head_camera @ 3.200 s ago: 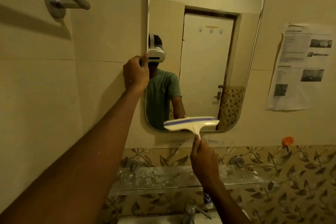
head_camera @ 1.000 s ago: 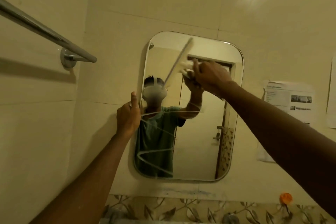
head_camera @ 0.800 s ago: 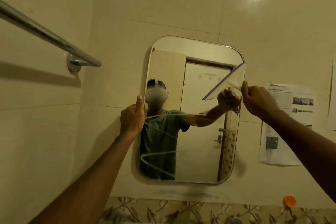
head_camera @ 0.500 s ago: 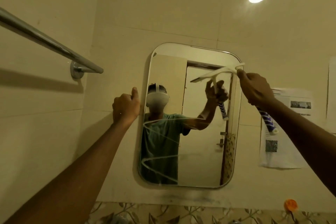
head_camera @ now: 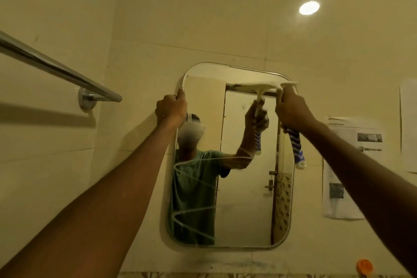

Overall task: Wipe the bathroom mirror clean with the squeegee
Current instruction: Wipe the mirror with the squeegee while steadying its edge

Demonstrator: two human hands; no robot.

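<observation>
A rounded rectangular mirror [head_camera: 246, 198] hangs on the tiled wall ahead, with white zigzag streaks across its lower left. My right hand [head_camera: 293, 110] grips the squeegee [head_camera: 297, 149] by its blue-and-white handle, which sticks out below the fist. Its white blade [head_camera: 290, 84] lies flat and level against the mirror's top right edge. My left hand [head_camera: 172, 108] clasps the mirror's upper left edge, thumb up along the frame. The glass reflects a person in a green shirt with both arms raised.
A chrome towel bar [head_camera: 56, 70] juts from the left wall at hand height. Printed paper sheets [head_camera: 352, 165] are stuck to the wall right of the mirror. An orange hook [head_camera: 364, 266] sits at the lower right. A ceiling light [head_camera: 309, 7] glows above.
The squeegee blade has turned from tilted to level and risen to the mirror's top right edge. My left hand has slid up the frame toward the upper left corner.
</observation>
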